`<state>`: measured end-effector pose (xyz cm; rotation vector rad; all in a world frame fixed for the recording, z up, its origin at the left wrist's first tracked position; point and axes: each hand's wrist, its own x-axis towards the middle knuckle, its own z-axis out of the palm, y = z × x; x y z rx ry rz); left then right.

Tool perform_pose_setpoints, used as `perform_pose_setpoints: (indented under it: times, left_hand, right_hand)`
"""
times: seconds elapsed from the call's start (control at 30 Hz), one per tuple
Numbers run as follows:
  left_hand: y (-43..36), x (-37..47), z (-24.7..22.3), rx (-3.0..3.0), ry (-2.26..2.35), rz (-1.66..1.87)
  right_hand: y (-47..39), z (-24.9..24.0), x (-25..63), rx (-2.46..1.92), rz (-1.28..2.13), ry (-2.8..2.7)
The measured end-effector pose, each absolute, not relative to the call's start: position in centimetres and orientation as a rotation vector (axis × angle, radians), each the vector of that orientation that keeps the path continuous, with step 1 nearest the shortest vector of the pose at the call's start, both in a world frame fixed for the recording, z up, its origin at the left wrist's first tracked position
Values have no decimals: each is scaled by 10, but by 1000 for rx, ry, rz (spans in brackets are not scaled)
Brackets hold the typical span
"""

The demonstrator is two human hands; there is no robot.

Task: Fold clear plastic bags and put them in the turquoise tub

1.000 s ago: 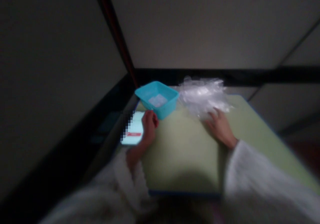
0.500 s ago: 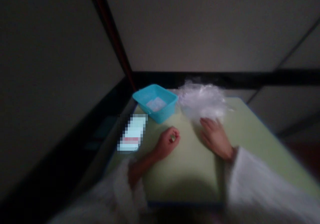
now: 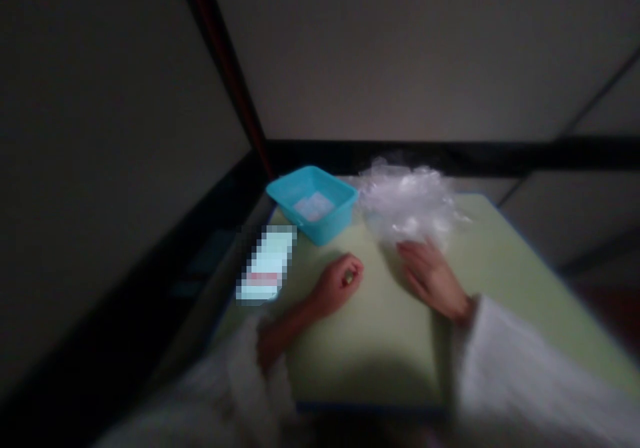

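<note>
My left hand point(image 3: 341, 281) rests low over the table with its fingers curled round into a loose fist. A small greenish spot shows in the gap between thumb and fingers; whether it is a held thing or the tabletop, I cannot tell. To the right, my right hand point(image 3: 430, 278) lies palm down with its fingers stretched out. Its fingertips reach the near edge of a heap of clear plastic bags point(image 3: 405, 198); the blur hides whether they touch it. Beyond my left hand stands a turquoise plastic basket point(image 3: 333, 227) with some whitish pieces point(image 3: 313, 206) inside.
A lit phone point(image 3: 267, 265), its screen pixelated, lies at the left side of the pale green table point(image 3: 380, 341). The table has a blue edge. A light wall point(image 3: 400, 55) with a dark band rises behind it, and another wall stands on the left.
The gap in my left hand has narrowed a little as its fingers curl tighter. My right hand has drawn back very slightly from the plastic bags.
</note>
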<state>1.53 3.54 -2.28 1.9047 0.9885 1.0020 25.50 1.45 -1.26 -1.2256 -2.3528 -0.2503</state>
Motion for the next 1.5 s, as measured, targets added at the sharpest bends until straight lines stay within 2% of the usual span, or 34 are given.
perform_pose_setpoints:
  times: [0.1, 0.27, 0.43, 0.73, 1.5]
  left_hand:
    - [35, 15, -22, 1918, 990, 994]
    - [36, 14, -23, 1962, 961, 974]
    - [37, 15, -26, 1988, 936, 972]
    - [38, 16, -27, 1994, 919, 975]
    - [39, 16, -27, 2014, 916, 979]
  right_hand:
    - [13, -14, 251, -1218, -254, -2406]
    - [26, -23, 264, -1583, -437, -2198]
    - [37, -36, 273, -1768, -473, -2145]
    - [39, -39, 264, -1616, -272, -2251]
    - [37, -28, 252, -1684, -422, -2256]
